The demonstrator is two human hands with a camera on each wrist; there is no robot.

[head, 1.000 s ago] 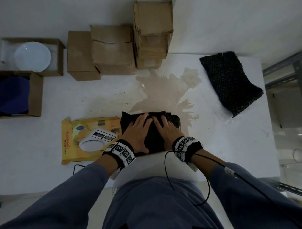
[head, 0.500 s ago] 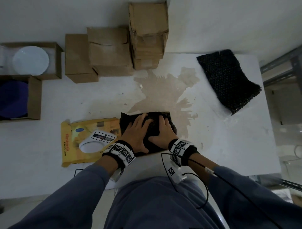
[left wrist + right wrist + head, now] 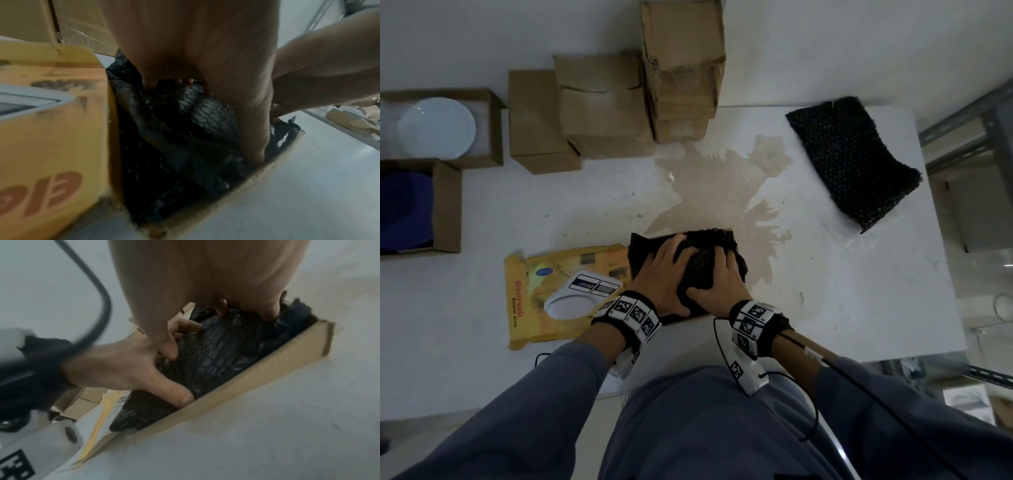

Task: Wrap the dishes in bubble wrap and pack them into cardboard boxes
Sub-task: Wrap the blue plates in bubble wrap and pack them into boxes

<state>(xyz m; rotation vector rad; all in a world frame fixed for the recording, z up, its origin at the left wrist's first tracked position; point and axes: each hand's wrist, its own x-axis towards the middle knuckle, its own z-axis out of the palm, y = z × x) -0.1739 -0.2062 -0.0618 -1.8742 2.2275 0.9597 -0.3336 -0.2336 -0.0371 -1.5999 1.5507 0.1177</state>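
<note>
A dish bundled in black bubble wrap [image 3: 700,265] lies in a shallow cardboard box [image 3: 257,369] at the table's near edge. The wrap fills the box and hides the dish. My left hand [image 3: 661,274] rests flat on the bundle's left half, its thumb [image 3: 180,395] pushed down beside the near box wall. My right hand [image 3: 722,284] presses on the right half with spread fingers. The wrist views show the bundle [image 3: 185,129] under my left palm [image 3: 195,48] and the wrap [image 3: 222,350] under my right hand [image 3: 205,272].
A yellow kitchen-scale carton [image 3: 530,308] with a white scale [image 3: 578,298] touches the box's left side. Closed cardboard boxes [image 3: 681,68] stand stacked at the back. Far left, open boxes hold a white plate [image 3: 436,126] and a blue plate [image 3: 404,209]. Spare black bubble wrap [image 3: 852,161] lies back right.
Both hands stay pressed on the bundle. My right hand has slid slightly toward me and to the left, and its wrist has turned outward.
</note>
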